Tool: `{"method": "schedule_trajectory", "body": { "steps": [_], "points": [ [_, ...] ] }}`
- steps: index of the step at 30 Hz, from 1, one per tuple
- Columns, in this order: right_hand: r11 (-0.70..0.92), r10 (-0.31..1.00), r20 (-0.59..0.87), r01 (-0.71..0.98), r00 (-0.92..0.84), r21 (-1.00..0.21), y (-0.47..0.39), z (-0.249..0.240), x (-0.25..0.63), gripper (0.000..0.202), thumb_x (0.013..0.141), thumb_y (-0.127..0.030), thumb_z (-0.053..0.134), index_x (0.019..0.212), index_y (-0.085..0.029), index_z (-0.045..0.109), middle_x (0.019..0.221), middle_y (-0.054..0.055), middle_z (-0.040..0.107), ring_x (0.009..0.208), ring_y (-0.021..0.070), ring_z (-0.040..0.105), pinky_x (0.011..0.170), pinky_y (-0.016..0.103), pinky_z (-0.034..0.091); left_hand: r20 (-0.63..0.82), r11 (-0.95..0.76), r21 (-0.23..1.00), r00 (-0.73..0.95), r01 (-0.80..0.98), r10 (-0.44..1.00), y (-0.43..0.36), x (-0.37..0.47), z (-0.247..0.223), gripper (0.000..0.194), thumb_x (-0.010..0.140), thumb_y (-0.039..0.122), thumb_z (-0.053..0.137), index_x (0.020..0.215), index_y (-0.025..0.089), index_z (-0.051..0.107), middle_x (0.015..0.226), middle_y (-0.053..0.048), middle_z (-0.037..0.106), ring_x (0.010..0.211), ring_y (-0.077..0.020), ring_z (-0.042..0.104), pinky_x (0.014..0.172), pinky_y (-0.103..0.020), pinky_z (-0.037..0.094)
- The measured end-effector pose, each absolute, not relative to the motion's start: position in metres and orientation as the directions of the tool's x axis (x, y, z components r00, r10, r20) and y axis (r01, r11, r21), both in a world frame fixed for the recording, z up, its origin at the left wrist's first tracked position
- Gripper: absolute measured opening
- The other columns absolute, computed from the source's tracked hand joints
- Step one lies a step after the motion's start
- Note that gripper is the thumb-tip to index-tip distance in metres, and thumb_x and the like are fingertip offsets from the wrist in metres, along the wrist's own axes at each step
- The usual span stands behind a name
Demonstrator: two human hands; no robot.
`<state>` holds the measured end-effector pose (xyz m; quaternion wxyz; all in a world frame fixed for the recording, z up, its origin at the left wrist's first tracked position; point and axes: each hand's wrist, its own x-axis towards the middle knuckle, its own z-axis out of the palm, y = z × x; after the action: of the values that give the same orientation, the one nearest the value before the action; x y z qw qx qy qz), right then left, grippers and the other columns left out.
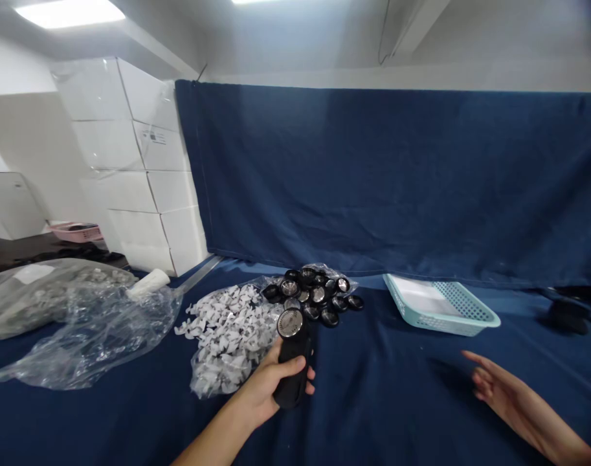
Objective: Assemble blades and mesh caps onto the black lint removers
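Wrapped around a black handheld device (291, 382) with a round silver face at its top is my left hand (270, 382), low in the middle of the view. Behind the device lies a pile of round black parts (318, 294) with shiny centres, partly on clear plastic. Many small white pieces (230, 323) are heaped just left of the device, some on a plastic bag. My right hand (492, 382) is at the lower right, raised over the blue cloth, with its index finger stretched out and the other fingers loosely curled. Nothing shows in it.
A light green basket (450, 317) holding white sheets stands behind my right hand. Clear plastic bags (105, 330) lie on the left, before stacked white boxes (140, 162). A blue curtain (397, 181) hangs behind the blue-covered table (373, 414). Black items (567, 316) sit far right.
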<state>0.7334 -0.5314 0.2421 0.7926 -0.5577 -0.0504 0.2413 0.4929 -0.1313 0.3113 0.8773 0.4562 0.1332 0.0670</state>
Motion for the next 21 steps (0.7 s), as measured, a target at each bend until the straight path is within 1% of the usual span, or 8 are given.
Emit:
{"method": "schedule_trajectory", "body": {
  "steps": [2,4,7,10,12,14,18,21],
  "points": [
    [0.321,0.443,-0.213,-0.376,0.871,-0.869,-0.537,0.24,0.739,0.04,0.081,-0.014,0.065,0.119,-0.023,0.06,0.072,-0.001,0.063,0.057,0.0108,0.058,0.065,0.024,0.059,-0.174,0.614,0.789,0.958,-0.004,0.229,-0.131,0.494,0.314,0.042,0.072,0.008,0.068,0.107,0.019,0.048,0.083,-0.004,0.065,0.065,-0.0201,0.065,0.053,-0.032,0.053],
    [0.359,0.433,-0.239,-0.409,0.869,-0.839,-0.541,0.238,0.743,0.04,0.083,-0.009,0.06,0.121,-0.023,0.059,0.074,0.0,0.064,0.059,0.0112,0.061,0.069,0.026,0.06,-0.179,0.678,0.735,0.963,-0.004,0.199,-0.13,0.494,0.319,0.038,0.073,0.01,0.062,0.108,0.018,0.051,0.087,-0.007,0.067,0.066,-0.0218,0.065,0.053,-0.034,0.053],
    [0.398,0.416,-0.24,-0.413,0.877,-0.819,-0.544,0.236,0.744,0.041,0.085,-0.006,0.054,0.123,-0.021,0.058,0.077,0.003,0.065,0.063,0.0123,0.064,0.071,0.028,0.061,-0.186,0.766,0.642,0.974,0.022,0.128,-0.129,0.495,0.327,0.03,0.083,0.025,0.053,0.109,0.012,0.057,0.1,-0.013,0.067,0.072,-0.0242,0.066,0.057,-0.038,0.054],
    [0.407,0.398,-0.236,-0.401,0.886,-0.821,-0.544,0.236,0.744,0.041,0.086,-0.005,0.051,0.123,-0.02,0.058,0.076,0.003,0.065,0.065,0.013,0.065,0.071,0.027,0.061,-0.187,0.795,0.605,0.978,0.043,0.089,-0.128,0.496,0.33,0.037,0.09,0.035,0.046,0.112,0.009,0.061,0.109,-0.015,0.066,0.076,-0.0256,0.067,0.058,-0.039,0.055],
    [0.404,0.392,-0.234,-0.395,0.89,-0.825,-0.543,0.238,0.745,0.041,0.086,-0.006,0.051,0.123,-0.021,0.058,0.077,0.003,0.066,0.067,0.0137,0.066,0.072,0.028,0.061,-0.191,0.793,0.608,0.976,0.036,0.102,-0.127,0.497,0.33,0.037,0.091,0.035,0.046,0.113,0.009,0.061,0.112,-0.014,0.066,0.077,-0.0258,0.067,0.058,-0.039,0.055],
    [0.392,0.418,-0.25,-0.422,0.873,-0.817,-0.542,0.242,0.745,0.04,0.086,-0.008,0.051,0.123,-0.022,0.058,0.081,0.003,0.067,0.073,0.0145,0.067,0.076,0.028,0.06,-0.2,0.79,0.613,0.972,0.024,0.126,-0.126,0.498,0.328,0.036,0.092,0.034,0.048,0.114,0.009,0.061,0.113,-0.015,0.066,0.082,-0.0273,0.068,0.062,-0.04,0.056],
    [0.373,0.498,-0.325,-0.536,0.804,-0.757,-0.54,0.252,0.747,0.033,0.09,-0.013,0.049,0.118,-0.024,0.062,0.09,0.003,0.069,0.084,0.0143,0.067,0.085,0.027,0.057,-0.238,0.788,0.616,0.958,0.02,0.161,-0.122,0.498,0.323,0.035,0.089,0.034,0.058,0.114,0.01,0.059,0.105,-0.016,0.069,0.095,-0.0313,0.067,0.08,-0.048,0.054],
    [0.409,0.503,-0.356,-0.579,0.788,-0.705,-0.539,0.254,0.748,0.029,0.093,-0.018,0.045,0.114,-0.024,0.065,0.092,0.004,0.069,0.086,0.0149,0.068,0.086,0.024,0.055,-0.227,0.78,0.625,0.954,-0.01,0.194,-0.12,0.497,0.319,0.032,0.086,0.032,0.063,0.11,0.011,0.06,0.099,-0.016,0.071,0.092,-0.0305,0.068,0.086,-0.05,0.052]
  ]
}}
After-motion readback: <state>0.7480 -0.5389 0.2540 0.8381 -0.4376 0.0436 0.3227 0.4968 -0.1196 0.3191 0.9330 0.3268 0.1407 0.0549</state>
